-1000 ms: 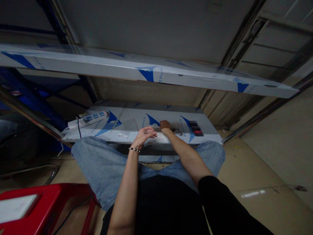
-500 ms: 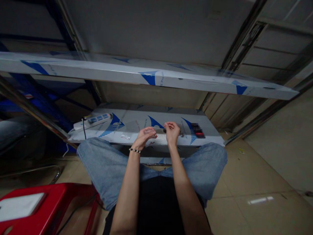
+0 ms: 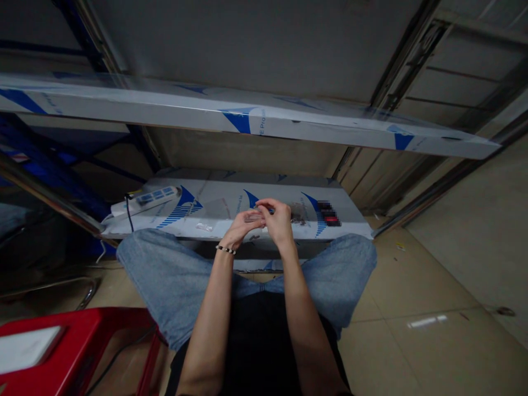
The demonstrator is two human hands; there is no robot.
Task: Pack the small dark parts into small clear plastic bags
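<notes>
My left hand (image 3: 241,226), with a beaded bracelet at the wrist, is held above the front of the low shelf (image 3: 214,192). Its fingers are curled around something small and see-through, too blurred to name. Fingers of my right hand (image 3: 278,221) are pinched together and meet the left fingertips; what they grip, if anything, is hidden. To the left of the hands a small clear plastic piece (image 3: 204,227) lies on the shelf. Some small dark bits (image 3: 299,214) lie just right of my right hand.
A white power strip (image 3: 144,201) with a black cord lies at the shelf's left end. A pixelated dark and red item (image 3: 329,214) is at the right. An upper shelf edge (image 3: 280,129) crosses ahead. A red stool (image 3: 91,324) bearing a white box (image 3: 28,346) stands at lower left.
My right hand has moved left and now meets my left hand, closing the gap between them. The whole view has shifted slightly.
</notes>
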